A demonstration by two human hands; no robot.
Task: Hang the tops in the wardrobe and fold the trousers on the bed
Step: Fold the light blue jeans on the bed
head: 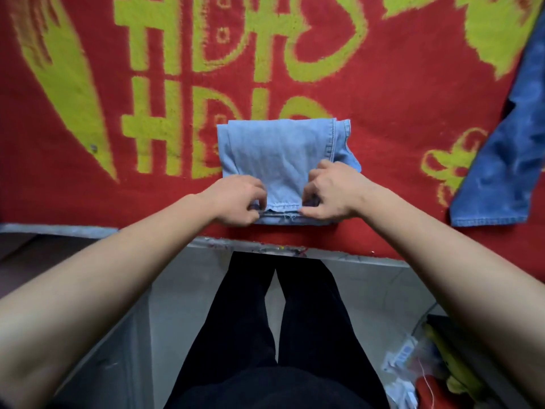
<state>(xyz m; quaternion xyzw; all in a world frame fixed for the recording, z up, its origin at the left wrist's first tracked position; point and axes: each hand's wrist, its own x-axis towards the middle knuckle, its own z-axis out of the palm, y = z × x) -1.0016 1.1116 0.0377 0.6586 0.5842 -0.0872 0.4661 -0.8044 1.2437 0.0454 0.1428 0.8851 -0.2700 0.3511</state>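
While the left hand point(239, 199) and right hand point(330, 193) pinch their near hem, folded light-blue trousers point(280, 154) lie on the bed point(398, 113).
Fingers curled, the left grips the hem's 9 o'clock corner and the right its 3 o'clock corner; a darker denim garment point(507, 160) lies well apart at 3 o'clock.

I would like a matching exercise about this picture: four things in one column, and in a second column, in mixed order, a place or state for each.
1 light blue jeans
2 dark blue denim garment
3 red blanket
4 left hand

a spread under both garments
b pinches the jeans' near hem
c folded, mid-blanket
d unfolded, far right

Pairs: 1-c, 2-d, 3-a, 4-b
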